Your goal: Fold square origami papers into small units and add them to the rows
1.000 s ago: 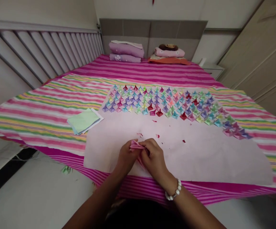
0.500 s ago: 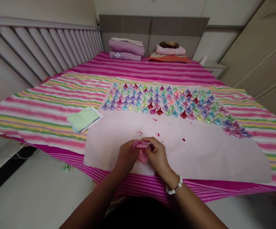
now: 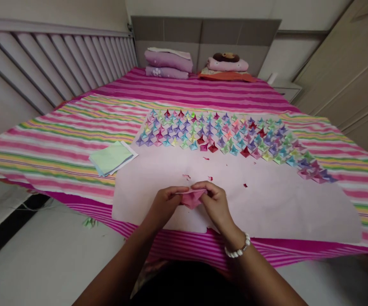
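My left hand [image 3: 164, 203] and my right hand [image 3: 216, 202] pinch a folded pink paper piece [image 3: 192, 197] between them, just above the near edge of a large pale pink sheet [image 3: 266, 204] spread on the bed. Both hands are closed on the paper's ends. A white bead bracelet [image 3: 238, 250] circles my right wrist. Farther back on the sheet lie several rows of small folded paper shapes [image 3: 222, 136] in many colours.
A stack of pale green and white square papers [image 3: 111, 158] lies left of the sheet on the striped bedspread [image 3: 59, 140]. Small red paper scraps [image 3: 209, 178] dot the sheet. Pillows [image 3: 169, 63] sit by the headboard. A green scrap [image 3: 88, 222] lies on the floor.
My hands have drawn apart a little, and the pink paper between them now lies flatter and wider. The view has tilted slightly.
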